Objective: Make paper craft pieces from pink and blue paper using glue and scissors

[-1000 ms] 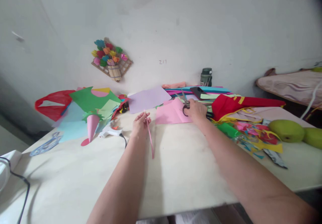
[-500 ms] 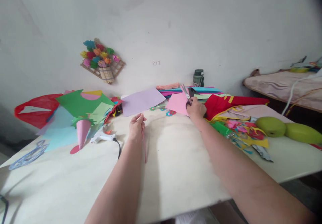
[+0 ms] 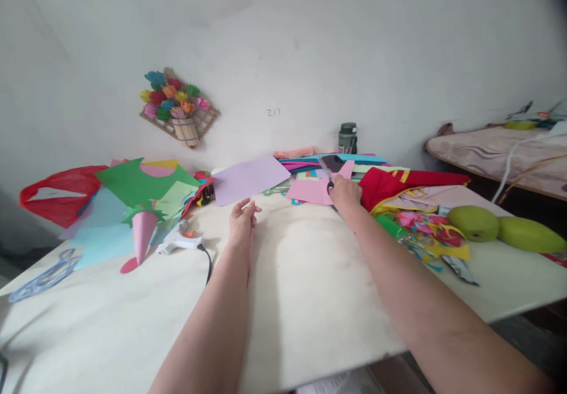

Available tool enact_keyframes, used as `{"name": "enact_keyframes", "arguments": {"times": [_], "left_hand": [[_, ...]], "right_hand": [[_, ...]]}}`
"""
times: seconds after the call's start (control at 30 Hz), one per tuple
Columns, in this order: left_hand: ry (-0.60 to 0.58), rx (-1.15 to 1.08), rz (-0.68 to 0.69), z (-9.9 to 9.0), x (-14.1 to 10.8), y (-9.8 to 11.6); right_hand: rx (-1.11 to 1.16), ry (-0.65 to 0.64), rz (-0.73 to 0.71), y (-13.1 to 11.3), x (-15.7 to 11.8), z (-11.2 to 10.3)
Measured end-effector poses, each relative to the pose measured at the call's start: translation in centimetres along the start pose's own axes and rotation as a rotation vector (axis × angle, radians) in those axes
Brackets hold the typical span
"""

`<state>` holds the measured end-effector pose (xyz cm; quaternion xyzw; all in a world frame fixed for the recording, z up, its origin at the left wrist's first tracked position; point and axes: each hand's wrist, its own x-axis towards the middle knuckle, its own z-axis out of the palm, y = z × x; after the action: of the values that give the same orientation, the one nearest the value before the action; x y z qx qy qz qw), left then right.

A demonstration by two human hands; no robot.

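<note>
My left hand (image 3: 241, 218) pinches a thin reddish-pink strip (image 3: 250, 255) that hangs down beside my wrist over the table. Farther right, my right hand (image 3: 346, 193) is closed on a pair of scissors (image 3: 330, 187); the dark handle loops show at my fingers and the blades, blurred, point up and away. Under and around the scissors lies pink paper (image 3: 305, 192). A lilac sheet (image 3: 252, 178) rests just beyond my left hand. Behind the scissors a dark phone (image 3: 332, 162) sits on stacked coloured paper (image 3: 370, 159).
On the left are a white glue gun (image 3: 181, 240), a pink paper cone (image 3: 144, 234) and a green sheet (image 3: 142, 182). Red cloth (image 3: 390, 186), paper scraps (image 3: 432, 228) and green mangoes (image 3: 476, 223) lie right. A bottle (image 3: 348, 138) stands against the wall.
My right hand has lowered the scissors onto the pink paper, which has shifted and now shows a piece standing beyond my hand. My left fingers have spread a little; the strip swung slightly left.
</note>
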<state>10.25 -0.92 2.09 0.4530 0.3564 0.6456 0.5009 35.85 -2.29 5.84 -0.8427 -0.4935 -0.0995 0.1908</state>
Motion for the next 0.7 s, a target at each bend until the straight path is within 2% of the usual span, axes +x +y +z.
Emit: {"name": "enact_keyframes", "arguments": {"times": [0.13,0.2,0.37,0.43,0.47,0.53,0.63,0.7], "left_hand": [[-0.005,-0.027,-0.024,0.1,-0.1,0.2],[0.002,-0.043,-0.042,0.0,-0.2,0.3],[0.034,-0.098,-0.082,0.0,-0.1,0.4],[0.055,-0.135,-0.093,0.2,-0.1,0.5],[0.062,-0.155,-0.097,0.4,-0.1,0.5],[0.076,-0.193,-0.096,0.7,-0.2,0.6],[0.106,-0.235,-0.071,1.0,-0.2,0.7],[0.121,-0.254,-0.051,1.1,-0.2,0.7]], "right_hand": [[-0.054,-0.131,-0.061,0.0,0.1,1.3],[-0.081,-0.145,-0.083,0.2,0.0,1.5],[-0.115,-0.012,-0.157,-0.6,-1.0,0.2],[-0.011,0.063,-0.201,-2.1,-2.0,-0.6],[0.079,0.060,-0.236,-3.1,-2.7,-0.8],[0.335,-0.091,-0.265,-5.6,-4.5,-1.0],[0.899,-0.661,-0.237,-9.0,-7.9,-0.6],[1.137,-0.910,-0.228,-10.5,-10.0,-0.2]]}}
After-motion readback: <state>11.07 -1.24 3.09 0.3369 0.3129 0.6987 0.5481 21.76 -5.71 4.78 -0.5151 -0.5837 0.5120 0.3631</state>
